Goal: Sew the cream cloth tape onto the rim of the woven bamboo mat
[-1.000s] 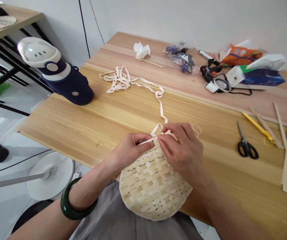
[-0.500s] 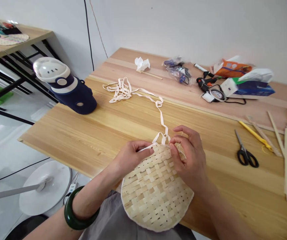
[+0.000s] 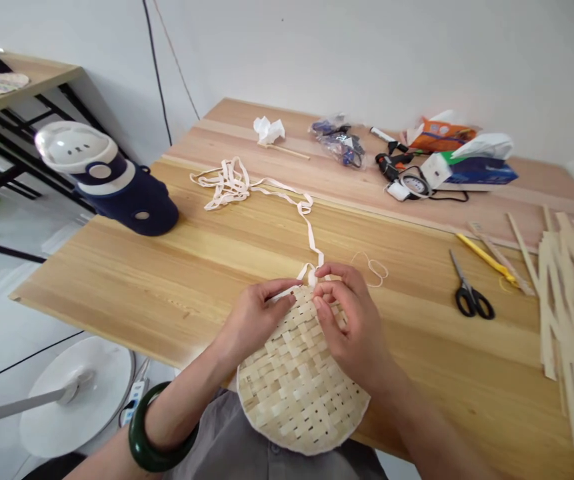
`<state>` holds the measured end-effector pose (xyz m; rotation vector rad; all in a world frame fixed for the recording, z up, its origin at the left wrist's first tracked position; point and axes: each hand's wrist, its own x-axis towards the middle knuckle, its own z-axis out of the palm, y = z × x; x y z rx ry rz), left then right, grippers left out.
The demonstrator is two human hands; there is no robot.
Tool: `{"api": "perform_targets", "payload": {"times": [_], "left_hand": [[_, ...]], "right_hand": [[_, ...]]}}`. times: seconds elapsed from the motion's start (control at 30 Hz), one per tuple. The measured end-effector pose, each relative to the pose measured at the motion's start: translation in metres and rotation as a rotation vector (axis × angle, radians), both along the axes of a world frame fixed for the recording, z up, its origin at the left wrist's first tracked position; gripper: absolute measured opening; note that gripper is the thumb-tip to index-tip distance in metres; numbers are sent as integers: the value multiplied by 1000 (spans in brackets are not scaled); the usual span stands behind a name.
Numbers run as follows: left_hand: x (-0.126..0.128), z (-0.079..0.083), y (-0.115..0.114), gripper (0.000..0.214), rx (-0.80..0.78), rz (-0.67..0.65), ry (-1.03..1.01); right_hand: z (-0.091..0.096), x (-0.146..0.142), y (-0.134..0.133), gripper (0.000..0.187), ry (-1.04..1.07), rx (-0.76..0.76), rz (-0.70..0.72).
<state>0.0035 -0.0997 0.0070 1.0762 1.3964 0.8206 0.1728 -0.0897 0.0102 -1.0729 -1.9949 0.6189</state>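
Left hand: closed over the rim, with a flat pale strip pinched against it.
Right hand: fingers curled, gripping the rim just beside the left hand; whether the strip is held too cannot be told.
Woven bamboo disc: held beneath both hands.
Right of the right hand: scissors.
Step, judged: the rim appears to be being bound.
Next move, judged: the strip seems to need folding over the rim.

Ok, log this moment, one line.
left hand: white strip against woven bamboo disc rim | right hand: on same rim | nearby: scissors
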Motion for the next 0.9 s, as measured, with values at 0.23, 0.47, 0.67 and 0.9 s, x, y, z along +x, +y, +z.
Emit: {"api": "perform_targets", "payload": {"times": [0.23, 0.47, 0.67, 0.9], "left_hand": [[-3, -4, 4, 35, -106, -5, -76], [2, -5, 4, 32, -104, 41, -79], [13, -9, 18, 28, 65, 13, 152], [21, -20, 30, 18, 266, -109, 451]], "right_hand": [[-10, 8, 1, 9, 46, -122, -125], [-13, 19, 9, 6, 92, -150, -190], [-8, 11, 13, 7, 123, -132, -161], [-8, 46, 27, 10, 61, -121, -213]]}}
